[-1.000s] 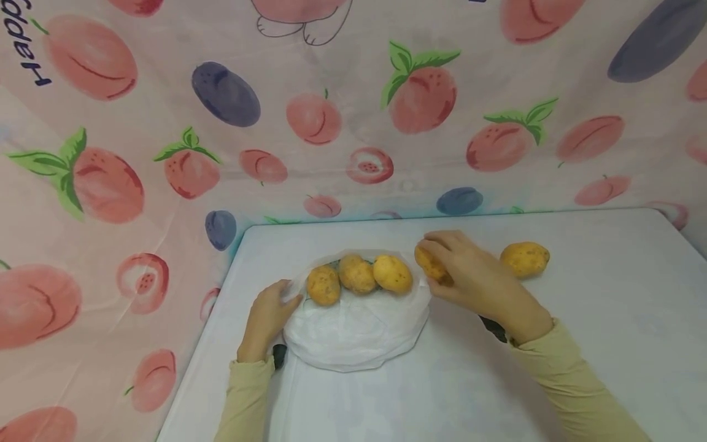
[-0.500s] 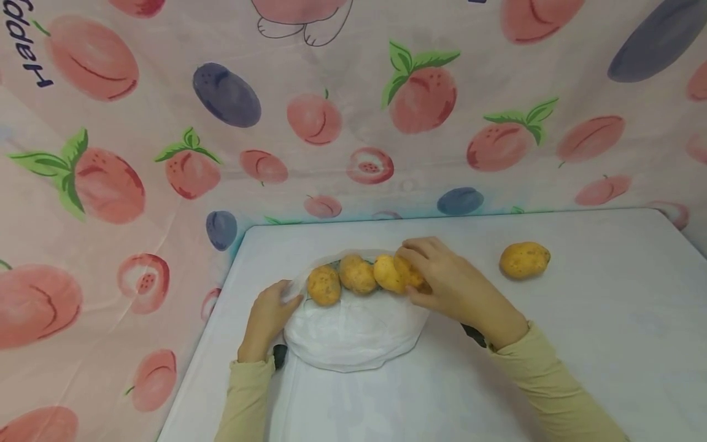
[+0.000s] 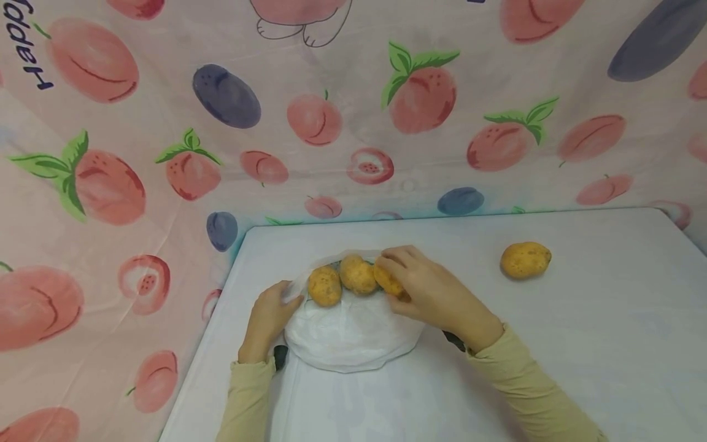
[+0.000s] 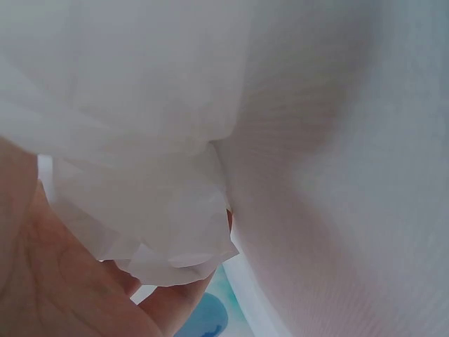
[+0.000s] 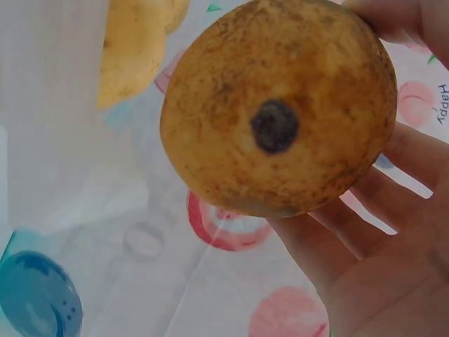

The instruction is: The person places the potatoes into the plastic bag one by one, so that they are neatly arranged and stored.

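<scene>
My right hand (image 3: 428, 288) grips a yellow potato (image 5: 280, 105) with thumb and fingers; in the right wrist view a round dark spot shows on its skin. In the head view the held potato is over the right side of a white plastic bag (image 3: 353, 337), and potatoes (image 3: 324, 286) show at the bag's mouth. One potato there is now hidden behind the held one and my hand. At the bag's left edge, my left hand (image 3: 270, 316) holds the thin film between thumb and fingers. The left wrist view shows fingers (image 4: 175, 302) curled behind that film.
One more potato (image 3: 525, 260) lies on the white table (image 3: 596, 337) at the right, apart from the bag. Behind and to the left hangs a fruit-printed cloth (image 3: 342, 73). A dark wrist strap part (image 3: 280, 356) shows beneath my left wrist.
My right hand has carried its potato leftward from the right of the bag to over the bag's mouth. My left hand and the bag have stayed in place.
</scene>
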Action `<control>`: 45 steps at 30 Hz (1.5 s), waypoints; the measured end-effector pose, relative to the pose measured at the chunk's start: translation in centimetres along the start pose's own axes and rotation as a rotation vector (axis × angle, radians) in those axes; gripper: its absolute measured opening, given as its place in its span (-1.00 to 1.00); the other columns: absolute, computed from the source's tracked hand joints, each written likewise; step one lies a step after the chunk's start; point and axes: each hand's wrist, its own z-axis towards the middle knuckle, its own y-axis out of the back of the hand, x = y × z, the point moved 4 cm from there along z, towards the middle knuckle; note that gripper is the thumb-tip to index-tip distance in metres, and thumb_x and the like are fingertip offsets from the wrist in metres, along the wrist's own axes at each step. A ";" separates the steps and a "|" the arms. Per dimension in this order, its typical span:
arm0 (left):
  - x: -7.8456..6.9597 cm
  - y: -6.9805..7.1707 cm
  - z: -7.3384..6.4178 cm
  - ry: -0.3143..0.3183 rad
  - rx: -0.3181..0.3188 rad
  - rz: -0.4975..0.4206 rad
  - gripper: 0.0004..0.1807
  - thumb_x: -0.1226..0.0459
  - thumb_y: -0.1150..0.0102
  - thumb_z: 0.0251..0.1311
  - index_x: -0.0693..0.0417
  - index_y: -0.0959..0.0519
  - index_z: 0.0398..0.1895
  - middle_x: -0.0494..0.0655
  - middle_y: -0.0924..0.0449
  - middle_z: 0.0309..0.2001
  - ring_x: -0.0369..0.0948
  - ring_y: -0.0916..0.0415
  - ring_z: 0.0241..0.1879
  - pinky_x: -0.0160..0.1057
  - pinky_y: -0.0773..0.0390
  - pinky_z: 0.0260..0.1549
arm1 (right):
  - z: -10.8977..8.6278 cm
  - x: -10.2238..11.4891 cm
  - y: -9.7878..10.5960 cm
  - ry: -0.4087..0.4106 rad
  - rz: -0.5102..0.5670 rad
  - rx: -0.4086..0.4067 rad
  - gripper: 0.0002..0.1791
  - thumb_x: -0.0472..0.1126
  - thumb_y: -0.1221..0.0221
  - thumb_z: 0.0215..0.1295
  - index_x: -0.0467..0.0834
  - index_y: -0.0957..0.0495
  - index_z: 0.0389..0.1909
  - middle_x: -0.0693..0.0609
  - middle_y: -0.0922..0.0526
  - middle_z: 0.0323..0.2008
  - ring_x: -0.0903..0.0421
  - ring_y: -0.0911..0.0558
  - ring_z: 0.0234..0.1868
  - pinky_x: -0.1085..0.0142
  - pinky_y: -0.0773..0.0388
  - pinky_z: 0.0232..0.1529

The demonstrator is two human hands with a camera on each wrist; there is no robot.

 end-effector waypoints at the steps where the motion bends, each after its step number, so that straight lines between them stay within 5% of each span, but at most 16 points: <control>1: 0.0 0.0 0.0 0.000 -0.001 -0.002 -0.44 0.15 -0.25 0.28 0.30 -0.48 0.25 0.26 -0.53 0.22 0.21 -0.42 0.26 0.18 -0.38 0.27 | 0.1 0.1 -0.2 0.000 0.001 0.003 -0.47 -0.28 -0.37 0.07 -0.26 -0.55 0.11 -0.12 -0.56 0.11 -0.03 -0.53 0.15 0.18 -0.63 0.08; 15: 0.3 -0.2 0.0 -0.008 0.000 -0.001 -0.45 0.13 -0.26 0.26 0.29 -0.50 0.22 0.25 -0.54 0.21 0.21 -0.44 0.25 0.18 -0.40 0.26 | 1.0 2.1 -2.4 0.040 0.020 0.020 -0.49 -0.26 -0.36 0.07 -0.23 -0.57 0.09 -0.08 -0.57 0.10 -0.06 -0.51 0.16 0.12 -0.53 0.22; 45: 0.0 0.1 0.0 -0.012 0.000 -0.017 -0.44 0.13 -0.28 0.26 0.30 -0.50 0.22 0.25 -0.55 0.20 0.19 -0.45 0.24 0.17 -0.41 0.25 | 2.6 4.9 -8.7 0.135 0.020 0.124 -0.47 -0.22 -0.33 0.05 -0.20 -0.56 0.12 -0.06 -0.57 0.08 0.02 -0.54 0.10 0.26 -0.56 0.15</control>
